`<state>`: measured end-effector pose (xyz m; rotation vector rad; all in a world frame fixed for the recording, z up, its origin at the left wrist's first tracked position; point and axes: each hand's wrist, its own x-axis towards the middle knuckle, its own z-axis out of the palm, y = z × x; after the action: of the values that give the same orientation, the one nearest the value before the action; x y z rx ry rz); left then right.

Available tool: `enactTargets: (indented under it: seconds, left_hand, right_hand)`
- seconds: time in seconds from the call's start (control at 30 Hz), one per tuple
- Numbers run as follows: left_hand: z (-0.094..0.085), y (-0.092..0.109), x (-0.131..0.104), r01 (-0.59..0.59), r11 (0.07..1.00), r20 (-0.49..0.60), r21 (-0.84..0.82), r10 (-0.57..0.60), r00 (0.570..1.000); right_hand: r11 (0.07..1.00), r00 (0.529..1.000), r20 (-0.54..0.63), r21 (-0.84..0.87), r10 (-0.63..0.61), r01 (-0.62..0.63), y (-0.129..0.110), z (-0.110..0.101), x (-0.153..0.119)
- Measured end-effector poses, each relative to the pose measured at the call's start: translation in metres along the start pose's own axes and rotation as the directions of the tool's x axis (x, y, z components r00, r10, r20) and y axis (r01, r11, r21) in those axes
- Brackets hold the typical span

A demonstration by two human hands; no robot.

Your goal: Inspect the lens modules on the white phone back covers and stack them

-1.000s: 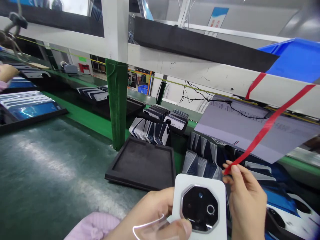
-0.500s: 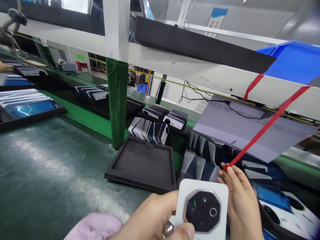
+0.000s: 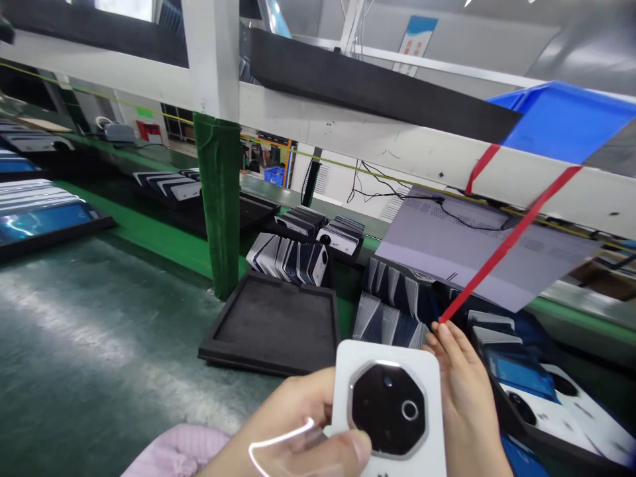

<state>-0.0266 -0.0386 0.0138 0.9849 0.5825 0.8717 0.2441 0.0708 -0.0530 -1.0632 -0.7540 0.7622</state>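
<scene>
My left hand [image 3: 303, 424] grips a white phone back panel [image 3: 434, 397] with a black octagonal camera area, thumb on its face. A clear, shiny piece of film lies over the same hand. Behind the panel, my right hand [image 3: 464, 391] pinches the lower end of a red strap [image 3: 507, 242], which runs taut up to the white beam [image 3: 417, 149]. Just beyond the panel lies a black tray [image 3: 278, 318] with nothing in it. Rows of panels [image 3: 390, 315] stand on edge to the right of that tray.
A green-wrapped post [image 3: 217, 205] rises from the green table [image 3: 109, 338]. Trays of blue-filmed panels stand at the left [image 3: 44, 222] and right [image 3: 527, 377]. A blue bin [image 3: 561, 126] sits on the beam, and a grey board [image 3: 477, 245] hangs below it.
The scene has shifted left in view. The panel has moved slightly left and up with my left hand, and the clear film now shows over that hand. My right hand still holds the strap.
</scene>
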Motion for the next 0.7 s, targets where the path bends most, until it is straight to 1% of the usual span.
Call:
enactTargets:
  seconds: [0.1,0.17,0.23,0.33,0.4,0.5,0.57,0.63,0.7]
  left_hand:
    - [-0.0005,0.0034,0.0013,0.076,0.985,0.051,-0.153,-0.069,0.996]
    - [-0.0001,0.0021,0.0010,0.073,0.973,0.098,-0.219,-0.052,0.994]
    - [0.0014,0.0011,0.0006,0.067,0.968,0.110,-0.242,-0.041,0.993]
    - [0.0035,0.0013,-0.0001,0.098,0.963,0.101,-0.251,-0.075,0.992]
    - [0.0033,0.0012,-0.0002,0.099,0.970,0.078,-0.222,-0.084,0.993]
    - [0.0003,-0.0013,0.0005,0.056,0.994,0.008,-0.094,-0.056,0.998]
    - [-0.0017,-0.0036,0.0014,-0.013,1.000,-0.006,-0.005,0.013,1.000]
    - [-0.0020,-0.0052,0.0018,-0.089,0.995,0.011,0.053,0.089,0.996]
    - [-0.0005,-0.0054,0.0010,-0.116,0.989,0.014,0.095,0.115,0.993]
  right_hand:
    - [0.990,0.993,-0.019,0.087,0.115,-0.113,-0.0004,-0.0006,0.0005]
    - [0.983,0.989,-0.023,0.117,0.144,-0.141,-0.0013,-0.0006,0.0005]
    - [0.978,0.986,-0.024,0.135,0.162,-0.158,-0.0020,-0.0004,0.0006]
    - [0.970,0.981,-0.021,0.156,0.191,-0.185,-0.0022,-0.0006,0.0007]
    - [0.966,0.979,-0.021,0.170,0.203,-0.197,-0.0018,-0.0011,0.0011]
    - [0.962,0.977,-0.025,0.186,0.210,-0.202,-0.0010,-0.0023,0.0016]
    - [0.962,0.978,-0.020,0.186,0.207,-0.199,0.0001,-0.0031,0.0018]
    - [0.966,0.980,-0.010,0.173,0.197,-0.192,0.0018,-0.0039,0.0017]
    - [0.974,0.985,0.007,0.148,0.173,-0.173,0.0035,-0.0050,0.0018]
